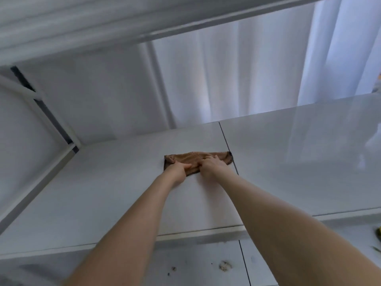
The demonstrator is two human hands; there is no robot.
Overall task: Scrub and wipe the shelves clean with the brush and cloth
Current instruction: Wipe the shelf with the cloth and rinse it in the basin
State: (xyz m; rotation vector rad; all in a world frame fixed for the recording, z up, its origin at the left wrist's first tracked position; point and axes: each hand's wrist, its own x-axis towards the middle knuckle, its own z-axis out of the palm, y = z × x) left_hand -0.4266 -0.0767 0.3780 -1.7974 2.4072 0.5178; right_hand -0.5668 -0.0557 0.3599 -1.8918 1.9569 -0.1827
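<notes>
A brown cloth point(192, 158) with a dark stitched edge lies bunched on the white shelf point(115, 182), beside the dark seam between two shelf panels. My left hand point(179, 169) presses on the cloth's left part with the fingers curled into it. My right hand point(212, 165) grips the cloth's right part, fingers spread over the fabric. Both arms reach forward across the shelf. No brush is in view.
A glossy white panel point(299, 162) continues the shelf to the right. A white frame post point(59, 129) runs along the left side and an upper shelf point(103, 21) hangs overhead. White curtains point(237, 79) hang behind. Dirt specks point(224, 266) mark the lower surface at the front.
</notes>
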